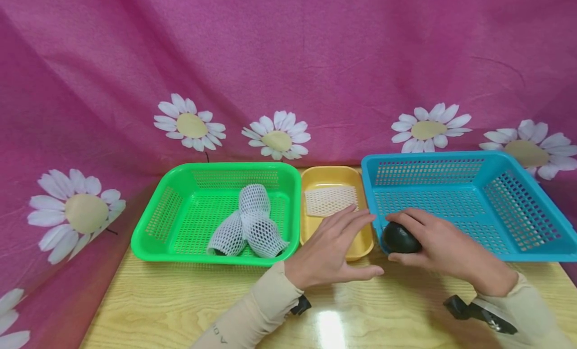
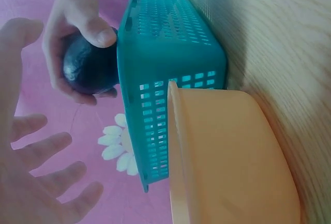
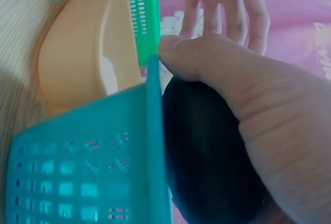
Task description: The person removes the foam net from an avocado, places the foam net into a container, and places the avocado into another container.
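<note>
My right hand [image 1: 444, 246] grips a dark, oval avocado [image 1: 400, 238] at the near left corner of the blue basket [image 1: 509, 161]. Thumb and fingers wrap its sides, and in the right wrist view the avocado [image 3: 207, 151] is right against the basket's rim. To the left of it, my left hand [image 1: 331, 249] hovers over the front of the yellow tray [image 1: 331, 171], fingers spread, with nothing in it. A flat white foam net sleeve [image 1: 331, 199] lies in that tray. Three net-wrapped pieces [image 1: 263, 234] sit in the green basket [image 1: 180, 259], dark contents peeking from their ends.
Green basket, yellow tray and blue basket stand side by side on a wood-grain table [image 1: 180, 304]. Behind them hangs a magenta cloth [image 1: 279, 63] printed with white daisies. The basket walls rise above the tabletop, the blue rim close to my right hand.
</note>
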A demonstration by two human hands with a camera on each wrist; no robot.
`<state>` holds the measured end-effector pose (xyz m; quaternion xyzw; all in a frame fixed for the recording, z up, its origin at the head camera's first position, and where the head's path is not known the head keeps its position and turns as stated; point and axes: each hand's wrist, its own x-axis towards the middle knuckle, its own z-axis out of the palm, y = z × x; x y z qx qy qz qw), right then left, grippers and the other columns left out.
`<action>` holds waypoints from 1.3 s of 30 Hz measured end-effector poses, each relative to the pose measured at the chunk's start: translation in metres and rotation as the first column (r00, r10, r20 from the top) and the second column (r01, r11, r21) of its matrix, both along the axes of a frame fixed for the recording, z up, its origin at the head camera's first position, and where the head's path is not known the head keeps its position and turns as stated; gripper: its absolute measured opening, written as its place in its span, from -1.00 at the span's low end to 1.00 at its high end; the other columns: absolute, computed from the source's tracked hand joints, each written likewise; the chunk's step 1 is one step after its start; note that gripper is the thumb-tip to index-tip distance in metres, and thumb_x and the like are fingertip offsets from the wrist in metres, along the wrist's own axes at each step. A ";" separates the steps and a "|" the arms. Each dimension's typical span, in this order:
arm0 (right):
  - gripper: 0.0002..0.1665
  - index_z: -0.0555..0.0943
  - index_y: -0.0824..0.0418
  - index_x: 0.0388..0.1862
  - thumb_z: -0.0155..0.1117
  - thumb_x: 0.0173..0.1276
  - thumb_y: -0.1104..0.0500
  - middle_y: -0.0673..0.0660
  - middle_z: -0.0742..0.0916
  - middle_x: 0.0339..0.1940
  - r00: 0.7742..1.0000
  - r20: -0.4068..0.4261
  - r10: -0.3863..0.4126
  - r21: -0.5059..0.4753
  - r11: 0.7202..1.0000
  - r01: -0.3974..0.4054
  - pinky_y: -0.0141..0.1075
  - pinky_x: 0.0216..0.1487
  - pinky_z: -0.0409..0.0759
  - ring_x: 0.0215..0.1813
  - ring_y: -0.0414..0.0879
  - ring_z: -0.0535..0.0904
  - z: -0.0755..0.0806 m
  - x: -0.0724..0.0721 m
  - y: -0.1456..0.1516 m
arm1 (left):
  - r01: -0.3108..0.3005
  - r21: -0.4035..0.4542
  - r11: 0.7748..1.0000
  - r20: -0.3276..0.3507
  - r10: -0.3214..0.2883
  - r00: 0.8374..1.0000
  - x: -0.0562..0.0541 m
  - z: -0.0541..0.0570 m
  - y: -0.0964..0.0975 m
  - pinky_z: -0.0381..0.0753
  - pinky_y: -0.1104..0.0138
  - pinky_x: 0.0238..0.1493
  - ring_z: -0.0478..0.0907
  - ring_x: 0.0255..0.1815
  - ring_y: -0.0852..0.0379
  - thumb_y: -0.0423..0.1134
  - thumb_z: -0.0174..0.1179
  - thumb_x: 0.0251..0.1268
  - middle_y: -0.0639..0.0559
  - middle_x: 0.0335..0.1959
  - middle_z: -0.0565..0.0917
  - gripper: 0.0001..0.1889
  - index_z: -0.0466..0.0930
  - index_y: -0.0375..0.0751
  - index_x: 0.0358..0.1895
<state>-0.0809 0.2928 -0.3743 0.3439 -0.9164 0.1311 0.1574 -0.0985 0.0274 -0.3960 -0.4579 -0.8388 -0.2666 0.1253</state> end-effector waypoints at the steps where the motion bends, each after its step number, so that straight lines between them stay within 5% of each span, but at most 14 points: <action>1: -0.17 0.61 0.13 0.16 0.72 -0.05 -0.17 0.02 0.71 -0.07 1.000 0.011 -0.006 -0.001 1.000 0.006 -0.21 -0.28 0.72 -0.16 -0.13 0.68 -0.001 -0.001 0.002 | -0.003 -0.003 1.000 0.012 0.003 1.000 0.000 0.000 0.001 0.34 0.03 0.62 0.26 0.66 -0.12 0.31 0.45 0.10 -0.01 0.52 0.47 0.00 0.29 -0.10 0.55; 21: -0.13 0.60 0.16 0.18 0.72 -0.06 -0.17 0.11 0.73 -0.08 0.981 0.129 -0.143 0.061 0.989 0.136 -0.26 -0.41 0.63 -0.25 -0.15 0.64 -0.008 -0.017 0.032 | 0.020 -0.009 1.000 0.008 -0.020 1.000 -0.005 0.001 0.011 0.32 0.06 0.64 0.31 0.62 -0.07 0.26 0.46 0.11 -0.06 0.50 0.48 -0.03 0.33 -0.15 0.52; 39: -0.13 0.58 0.24 0.21 0.66 0.05 -0.21 0.25 0.71 -0.04 0.923 0.294 -0.248 0.179 0.963 0.201 -0.22 -0.39 0.60 -0.26 -0.09 0.62 -0.024 -0.042 0.057 | 0.002 -0.017 1.000 -0.002 -0.002 1.000 -0.005 -0.002 0.011 0.28 0.10 0.66 0.31 0.62 -0.06 0.27 0.44 0.14 -0.03 0.50 0.47 -0.05 0.33 -0.14 0.52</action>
